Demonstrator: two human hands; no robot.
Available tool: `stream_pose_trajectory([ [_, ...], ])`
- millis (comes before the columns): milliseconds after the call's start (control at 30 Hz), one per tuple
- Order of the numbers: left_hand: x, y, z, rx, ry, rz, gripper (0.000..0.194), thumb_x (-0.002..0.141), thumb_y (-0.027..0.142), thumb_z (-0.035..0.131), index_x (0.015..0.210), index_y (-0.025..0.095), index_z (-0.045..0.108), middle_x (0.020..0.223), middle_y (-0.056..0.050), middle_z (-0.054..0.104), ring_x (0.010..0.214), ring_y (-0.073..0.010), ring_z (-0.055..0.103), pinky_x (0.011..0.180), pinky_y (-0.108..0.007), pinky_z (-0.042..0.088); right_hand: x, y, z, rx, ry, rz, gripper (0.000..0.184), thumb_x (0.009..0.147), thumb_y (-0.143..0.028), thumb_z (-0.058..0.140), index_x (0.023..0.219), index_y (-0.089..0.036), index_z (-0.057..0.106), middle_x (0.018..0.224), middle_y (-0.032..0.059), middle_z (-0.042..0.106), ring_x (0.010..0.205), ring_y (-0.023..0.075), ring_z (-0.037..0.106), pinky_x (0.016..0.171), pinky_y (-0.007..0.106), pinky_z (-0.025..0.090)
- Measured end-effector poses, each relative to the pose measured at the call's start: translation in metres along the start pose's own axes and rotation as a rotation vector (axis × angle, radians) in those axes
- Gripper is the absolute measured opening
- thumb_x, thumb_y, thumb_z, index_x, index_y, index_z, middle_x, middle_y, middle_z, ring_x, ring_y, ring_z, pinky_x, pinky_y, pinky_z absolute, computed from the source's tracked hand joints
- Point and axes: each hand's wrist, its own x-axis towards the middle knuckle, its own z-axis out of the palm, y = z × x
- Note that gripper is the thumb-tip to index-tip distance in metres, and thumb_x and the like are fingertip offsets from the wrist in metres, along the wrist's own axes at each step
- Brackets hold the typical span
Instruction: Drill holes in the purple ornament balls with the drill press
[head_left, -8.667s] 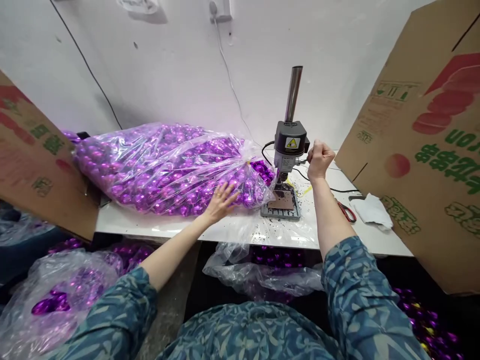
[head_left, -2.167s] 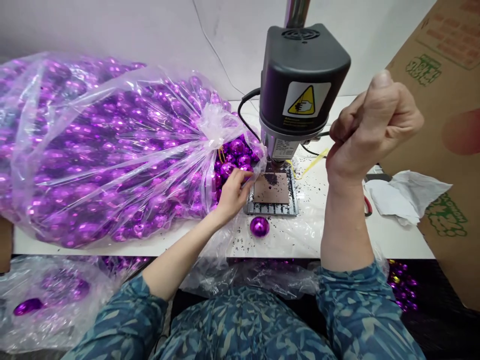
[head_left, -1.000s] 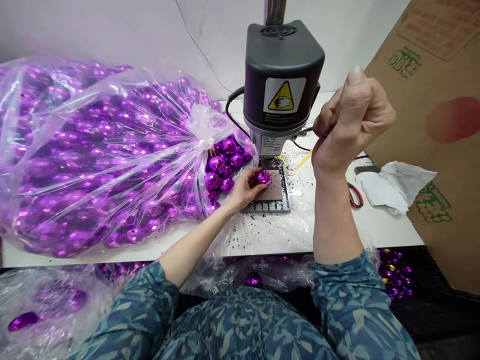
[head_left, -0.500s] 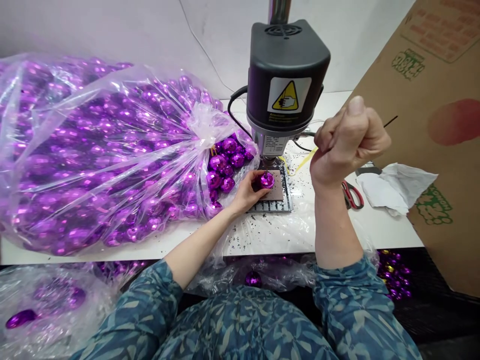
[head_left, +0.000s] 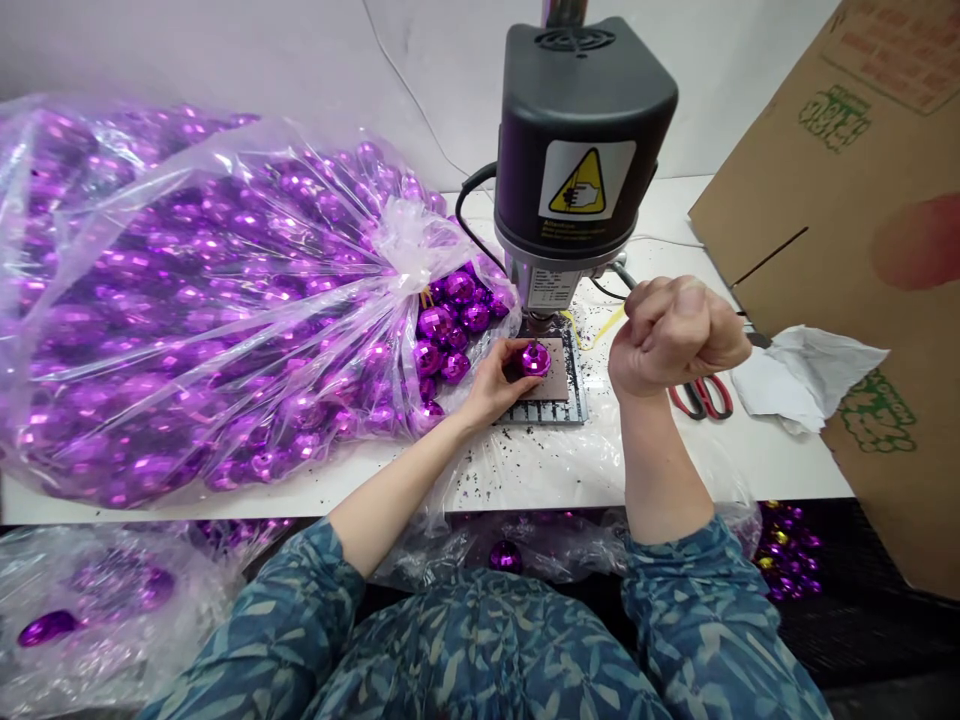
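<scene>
A shiny purple faceted ball sits on a small brown board on the drill press's slotted metal base. Thumb and fingers of my left hand pinch that ball from its left side. Right above it hangs the drill press, black with a yellow warning sticker; its chuck points down at the top of the ball. My right hand is closed in a fist around the press's lever, most of which the fingers hide.
A big clear plastic bag of purple balls fills the left of the white table, with several loose balls at its mouth. Red-handled scissors, crumpled white paper and a cardboard box are on the right. Dark shavings litter the table.
My right hand has come down and slightly left with the lever, and the drill head has lowered. My left hand and the ball have stayed almost in place.
</scene>
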Motion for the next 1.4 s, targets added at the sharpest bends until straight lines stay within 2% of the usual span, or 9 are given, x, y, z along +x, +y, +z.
stream_pose_trajectory([
  [367, 0.0, -0.002, 0.001, -0.008, 0.007, 0.001, 0.058, 0.079, 0.026, 0.092, 0.127, 0.021, 0.061, 0.13, -0.012, 0.072, 0.123, -0.0291, 0.072, 0.114, -0.054, 0.057, -0.01, 0.006, -0.01, 0.015, -0.034, -0.096, 0.057, 0.093, -0.025, 0.06, 0.062, -0.019, 0.012, 0.045, -0.008, 0.014, 0.036, 0.0015, 0.014, 0.036, 0.022, 0.016],
  [600, 0.001, 0.005, 0.001, 0.018, -0.004, -0.003, 0.055, 0.08, 0.024, 0.089, 0.126, 0.02, 0.059, 0.128, -0.013, 0.072, 0.119, -0.0277, 0.072, 0.109, -0.051, 0.058, 0.006, -0.008, 0.002, -0.002, -0.058, 0.013, 0.055, 0.097, -0.03, 0.061, 0.057, -0.018, 0.025, 0.042, -0.0077, 0.024, 0.036, 0.0028, 0.021, 0.04, 0.024, 0.015],
  [767, -0.015, 0.026, -0.002, 0.229, 0.055, 0.027, 0.051, 0.077, 0.019, 0.088, 0.119, 0.021, 0.059, 0.119, -0.009, 0.071, 0.107, -0.0261, 0.071, 0.095, -0.044, 0.06, 0.049, -0.007, 0.03, -0.18, -0.085, 0.323, 0.07, 0.087, -0.074, 0.063, 0.055, -0.022, 0.027, 0.042, -0.0076, 0.03, 0.036, 0.0024, 0.024, 0.041, 0.028, 0.016],
  [833, -0.034, 0.044, -0.009, 0.328, -0.042, 0.055, 0.045, 0.079, 0.02, 0.086, 0.116, 0.022, 0.06, 0.115, -0.008, 0.071, 0.102, -0.0253, 0.071, 0.09, -0.041, 0.059, 0.057, -0.002, 0.035, -0.156, -0.081, 0.315, 0.072, 0.078, -0.082, 0.061, 0.054, -0.023, 0.026, 0.041, -0.0082, 0.028, 0.034, 0.002, 0.022, 0.04, 0.029, 0.014],
  [1000, -0.068, 0.084, -0.038, 0.478, -0.579, 0.1, 0.039, 0.082, 0.035, 0.089, 0.112, 0.025, 0.068, 0.107, -0.006, 0.073, 0.099, -0.0289, 0.071, 0.084, -0.04, 0.058, 0.057, 0.002, 0.036, -0.091, -0.056, 0.293, 0.067, 0.079, -0.072, 0.066, 0.055, -0.022, 0.029, 0.041, -0.0086, 0.032, 0.034, 0.0009, 0.026, 0.039, 0.026, 0.012],
  [1067, -0.058, 0.086, -0.052, 0.499, -0.491, 0.107, 0.028, 0.092, 0.038, 0.08, 0.115, 0.025, 0.069, 0.111, -0.008, 0.073, 0.104, -0.0294, 0.071, 0.091, -0.043, 0.058, 0.056, 0.001, 0.036, -0.08, -0.048, 0.303, 0.065, 0.079, -0.07, 0.067, 0.055, -0.021, 0.031, 0.041, -0.009, 0.032, 0.034, 0.0003, 0.028, 0.04, 0.024, 0.014],
  [1167, -0.02, 0.072, -0.075, 0.707, -0.017, 0.098, 0.014, 0.101, 0.023, 0.063, 0.113, 0.022, 0.07, 0.117, -0.014, 0.07, 0.119, -0.0352, 0.065, 0.108, -0.055, 0.05, 0.056, -0.001, 0.036, -0.095, -0.043, 0.31, 0.066, 0.078, -0.07, 0.066, 0.055, -0.02, 0.03, 0.042, -0.0097, 0.029, 0.035, -0.0006, 0.028, 0.041, 0.023, 0.015],
  [1233, 0.007, 0.059, -0.09, 0.861, 0.171, 0.053, 0.021, 0.094, 0.015, 0.068, 0.115, 0.02, 0.069, 0.123, -0.019, 0.067, 0.13, -0.0429, 0.058, 0.114, -0.064, 0.044, 0.057, -0.002, 0.036, -0.099, -0.045, 0.318, 0.066, 0.078, -0.071, 0.065, 0.054, -0.02, 0.03, 0.042, -0.0096, 0.03, 0.035, -0.0005, 0.029, 0.041, 0.023, 0.015],
  [1400, 0.024, 0.056, -0.097, 0.863, 0.13, 0.09, 0.043, 0.083, 0.01, 0.076, 0.123, 0.024, 0.068, 0.124, -0.015, 0.064, 0.129, -0.0414, 0.058, 0.115, -0.064, 0.045, 0.055, -0.001, 0.036, -0.107, -0.032, 0.3, 0.065, 0.079, -0.071, 0.066, 0.055, -0.021, 0.03, 0.041, -0.009, 0.032, 0.034, 0.0004, 0.027, 0.04, 0.024, 0.015],
])
